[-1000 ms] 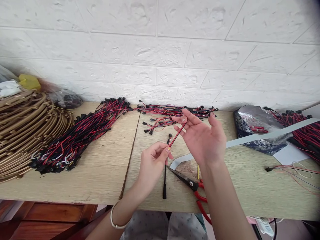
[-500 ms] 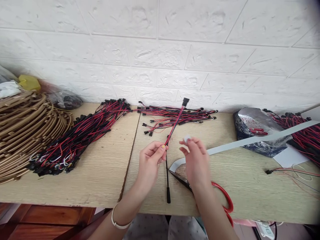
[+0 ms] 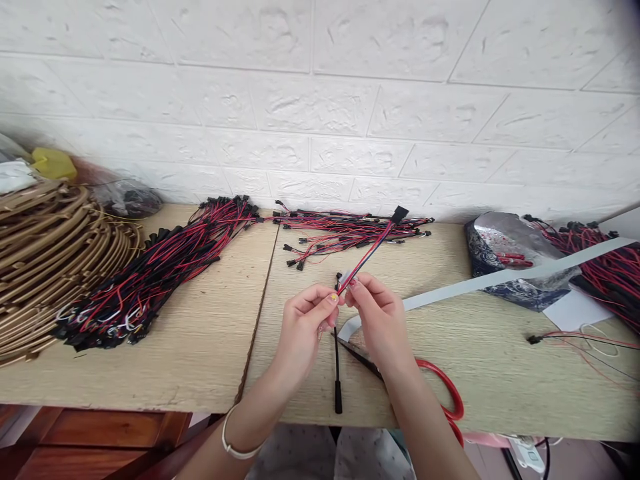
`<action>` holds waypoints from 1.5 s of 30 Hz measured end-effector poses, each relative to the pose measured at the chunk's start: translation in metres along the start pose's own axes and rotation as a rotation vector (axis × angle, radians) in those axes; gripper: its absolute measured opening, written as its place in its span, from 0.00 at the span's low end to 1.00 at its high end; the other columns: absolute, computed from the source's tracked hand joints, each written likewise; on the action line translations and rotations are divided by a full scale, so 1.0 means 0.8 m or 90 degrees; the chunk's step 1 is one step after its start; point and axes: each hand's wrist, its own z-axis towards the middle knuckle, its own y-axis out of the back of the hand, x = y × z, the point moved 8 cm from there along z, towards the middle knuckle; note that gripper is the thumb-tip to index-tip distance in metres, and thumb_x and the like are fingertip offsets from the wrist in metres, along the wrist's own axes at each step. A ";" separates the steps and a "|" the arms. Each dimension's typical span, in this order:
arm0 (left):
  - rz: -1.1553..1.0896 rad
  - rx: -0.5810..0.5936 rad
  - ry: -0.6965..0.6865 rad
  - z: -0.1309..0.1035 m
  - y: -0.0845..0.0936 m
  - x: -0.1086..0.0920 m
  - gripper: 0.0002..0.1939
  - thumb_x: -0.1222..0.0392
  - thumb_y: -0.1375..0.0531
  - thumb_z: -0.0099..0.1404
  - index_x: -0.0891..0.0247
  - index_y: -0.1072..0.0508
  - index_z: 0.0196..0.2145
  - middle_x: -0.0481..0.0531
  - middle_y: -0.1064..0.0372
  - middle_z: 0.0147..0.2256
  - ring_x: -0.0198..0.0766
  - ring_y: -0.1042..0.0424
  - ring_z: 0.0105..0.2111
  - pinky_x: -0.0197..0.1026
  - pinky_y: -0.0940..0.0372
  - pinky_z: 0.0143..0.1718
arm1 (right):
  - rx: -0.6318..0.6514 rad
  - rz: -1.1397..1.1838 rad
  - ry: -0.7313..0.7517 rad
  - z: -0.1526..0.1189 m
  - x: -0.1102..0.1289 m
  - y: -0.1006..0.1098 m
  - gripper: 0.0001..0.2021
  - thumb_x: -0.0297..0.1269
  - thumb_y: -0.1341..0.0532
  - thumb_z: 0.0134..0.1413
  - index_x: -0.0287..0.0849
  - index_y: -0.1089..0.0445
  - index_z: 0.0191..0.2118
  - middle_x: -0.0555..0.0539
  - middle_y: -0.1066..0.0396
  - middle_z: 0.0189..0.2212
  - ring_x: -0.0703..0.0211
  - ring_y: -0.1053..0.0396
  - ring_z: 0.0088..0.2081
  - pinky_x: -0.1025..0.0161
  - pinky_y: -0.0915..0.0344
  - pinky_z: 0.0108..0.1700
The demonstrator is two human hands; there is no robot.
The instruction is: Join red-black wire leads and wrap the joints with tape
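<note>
My left hand pinches a wire harness of red, blue and dark wires, which slants up to the right and ends in a black connector. Closed at the same wires, my right hand holds a small white piece of tape against them, partly hidden by the fingers. Under my hands, a black cable end points toward the table's front edge. Scissors with red handles lie partly beneath my right wrist, their blades near the end of a long white tape strip.
Wire bundles lie at left and along the wall. Bamboo-like hoops are stacked far left. On the right are a patterned pouch with a plastic bag, more wires and a loose connector.
My right hand has moved left with the white tape piece and brought it to the wires. The harness has tilted further right, its connector now lower.
</note>
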 end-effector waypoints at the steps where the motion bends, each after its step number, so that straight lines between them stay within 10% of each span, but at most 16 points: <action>1: -0.004 0.000 0.005 0.000 -0.001 0.000 0.08 0.59 0.37 0.54 0.66 0.28 0.23 0.44 0.42 0.17 0.28 0.46 0.19 0.35 0.53 0.23 | 0.006 -0.001 -0.001 0.001 0.001 0.001 0.07 0.39 0.38 0.53 0.44 0.29 0.27 0.54 0.36 0.24 0.63 0.42 0.28 0.64 0.44 0.35; 20: -0.079 0.043 0.069 0.000 -0.007 0.008 0.08 0.60 0.35 0.52 0.68 0.27 0.22 0.43 0.44 0.15 0.25 0.51 0.17 0.33 0.57 0.21 | 0.090 -0.087 0.058 0.004 0.036 -0.002 0.06 0.38 0.38 0.52 0.45 0.28 0.27 0.51 0.35 0.27 0.61 0.39 0.30 0.62 0.41 0.35; 45: -0.246 0.137 0.297 0.008 -0.005 0.035 0.05 0.68 0.36 0.48 0.71 0.30 0.21 0.38 0.54 0.13 0.22 0.61 0.15 0.29 0.63 0.15 | 0.184 0.050 -0.082 0.010 -0.011 0.001 0.02 0.36 0.35 0.48 0.46 0.24 0.30 0.50 0.34 0.30 0.62 0.40 0.32 0.64 0.42 0.36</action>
